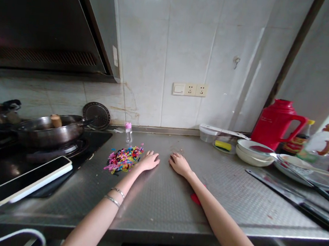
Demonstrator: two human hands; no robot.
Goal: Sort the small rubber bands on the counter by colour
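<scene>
My left hand (pixel 150 161) lies palm down on the metal counter (pixel 158 212), fingers stretched out, at the right edge of a pile of small colourful rubber bands (pixel 122 159). Whether its fingers touch the pile, I cannot tell. My right hand (pixel 179 164) rests flat on the counter a short way to the right, fingers extended, holding nothing. Behind the pile stands a small clear bottle (pixel 129 135) with a pink cap. A red flat item (pixel 195 198) shows partly from beneath my right forearm, which hides the rest of it.
On the left are a stove with a steel pan (pixel 48 132) and a phone (pixel 32 177) with a white cable. To the right are stacked bowls (pixel 251 157), a yellow sponge (pixel 223 145), a knife (pixel 278 187) and a red thermos (pixel 273 122). A range hood (pixel 45 28) overhangs the stove.
</scene>
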